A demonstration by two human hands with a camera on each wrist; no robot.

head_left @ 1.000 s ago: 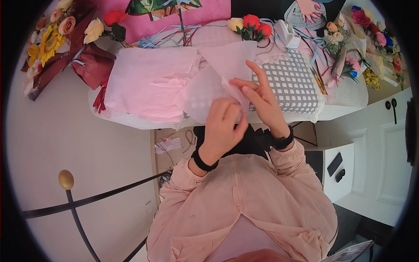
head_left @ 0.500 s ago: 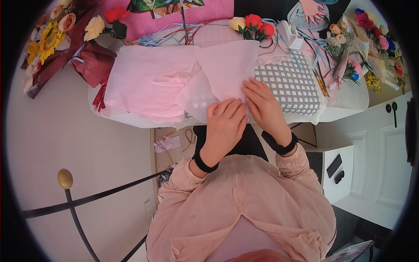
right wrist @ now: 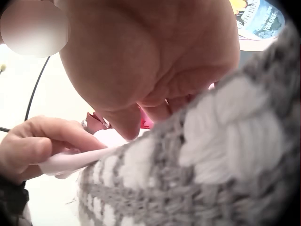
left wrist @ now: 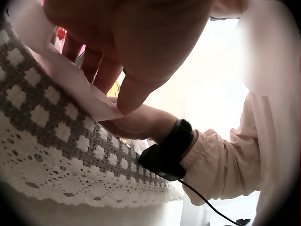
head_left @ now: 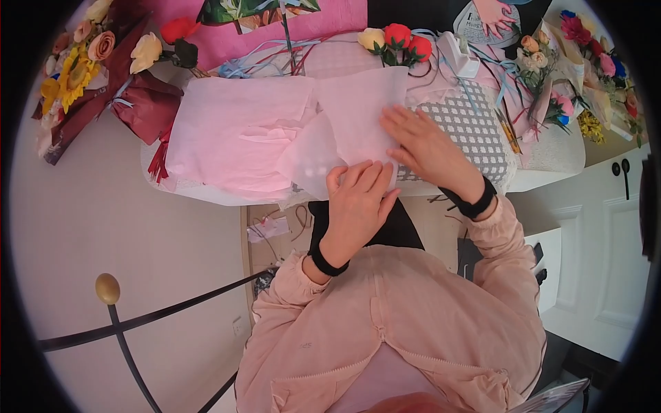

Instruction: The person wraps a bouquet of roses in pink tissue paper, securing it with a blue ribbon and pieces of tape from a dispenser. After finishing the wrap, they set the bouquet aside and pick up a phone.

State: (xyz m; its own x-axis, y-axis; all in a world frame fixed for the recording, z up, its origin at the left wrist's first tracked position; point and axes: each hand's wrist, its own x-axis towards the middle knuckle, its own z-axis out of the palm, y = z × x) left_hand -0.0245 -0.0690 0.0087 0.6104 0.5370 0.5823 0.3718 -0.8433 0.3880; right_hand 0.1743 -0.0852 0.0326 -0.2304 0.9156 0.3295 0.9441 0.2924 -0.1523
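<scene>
A folded sheet of thin pink wrapping paper lies over the grey-and-white checked crocheted cloth at the middle of the table. My left hand rests its extended fingertips on the sheet's near edge, with the thumb held apart. In the left wrist view, those fingers lie over the paper, which overhangs the cloth's edge. My right hand lies palm down with spread fingers across the sheet's right edge. The right wrist view shows its palm close over the cloth.
A stack of pink paper lies left of the sheet. Artificial roses, ribbons and a white box-shaped object line the back. Bouquets stand at the far left and far right. Brushes lie beside the cloth.
The raised paper flap under my hands is now laid flat. My right hand has flattened and moved right across the sheet; my left fingers have straightened at the near edge.
</scene>
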